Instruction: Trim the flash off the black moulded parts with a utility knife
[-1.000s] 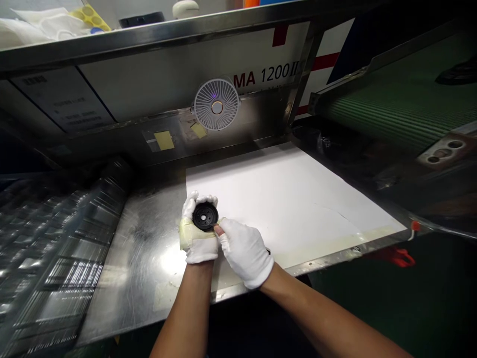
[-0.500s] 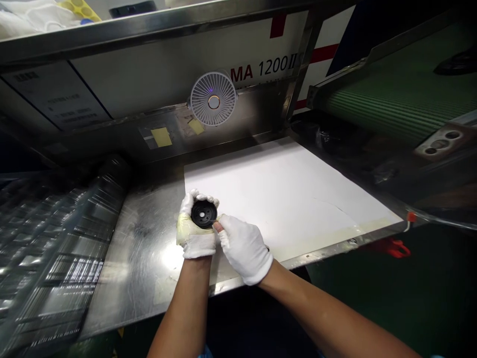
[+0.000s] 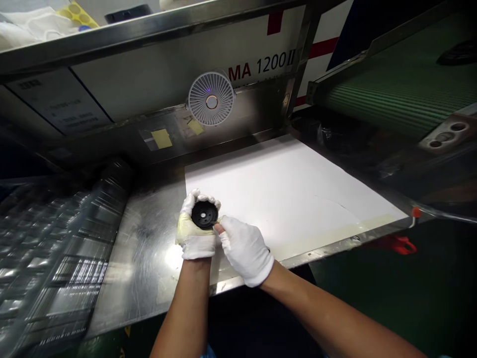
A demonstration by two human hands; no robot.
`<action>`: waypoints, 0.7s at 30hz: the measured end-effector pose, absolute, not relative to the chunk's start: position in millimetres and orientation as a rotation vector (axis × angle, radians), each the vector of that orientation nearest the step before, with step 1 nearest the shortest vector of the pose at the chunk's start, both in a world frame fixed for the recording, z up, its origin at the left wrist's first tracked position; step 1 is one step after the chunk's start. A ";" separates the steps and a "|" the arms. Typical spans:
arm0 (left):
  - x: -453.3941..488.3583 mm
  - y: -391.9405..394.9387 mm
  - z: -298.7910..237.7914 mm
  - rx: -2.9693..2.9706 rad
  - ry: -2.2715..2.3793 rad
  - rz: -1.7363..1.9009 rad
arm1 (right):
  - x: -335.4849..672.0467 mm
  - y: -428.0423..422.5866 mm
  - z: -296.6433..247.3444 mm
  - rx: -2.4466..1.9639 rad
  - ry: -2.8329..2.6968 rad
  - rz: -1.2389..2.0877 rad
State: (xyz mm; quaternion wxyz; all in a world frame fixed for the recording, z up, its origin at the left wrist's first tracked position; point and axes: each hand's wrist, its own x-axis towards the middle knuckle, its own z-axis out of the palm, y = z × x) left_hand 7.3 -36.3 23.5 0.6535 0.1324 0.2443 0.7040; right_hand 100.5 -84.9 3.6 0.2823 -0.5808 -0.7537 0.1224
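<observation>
My left hand, in a white glove with a yellowed palm, cups a round black disc with a central hole. The right hand, also white-gloved, has a bare fingertip showing and pinches the disc's lower right rim. Anything thin between those fingers is too small to tell. The disc's underside is hidden by my left palm. Both hands are held just above a white sheet near its front left corner.
A stainless steel table carries the sheet, with a stack of clear plastic trays to the left. A small white fan is mounted ahead, below a steel shelf. A green ribbed conveyor belt rises at right.
The whole scene has drifted slightly up and left in the view. Both hands stay on the black disc, with no clear change in grip.
</observation>
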 end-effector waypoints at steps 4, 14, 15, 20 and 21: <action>4.7 -37.8 23.6 0.333 0.543 1.632 | 99.6 -86.2 5.4 -1.528 -2.032 0.337; 4.3 -38.5 24.9 0.250 0.619 1.520 | 105.4 -87.0 3.7 -1.592 -1.985 0.319; 5.7 -37.1 24.2 0.241 0.618 1.546 | 103.2 -88.4 3.9 -1.575 -2.000 0.324; 1.3 -36.9 19.6 0.302 0.570 1.577 | 99.4 -91.6 5.3 -1.489 -1.953 0.516; -1.2 -37.5 19.1 0.302 0.557 1.562 | 100.9 -91.2 5.3 -1.453 -1.907 0.602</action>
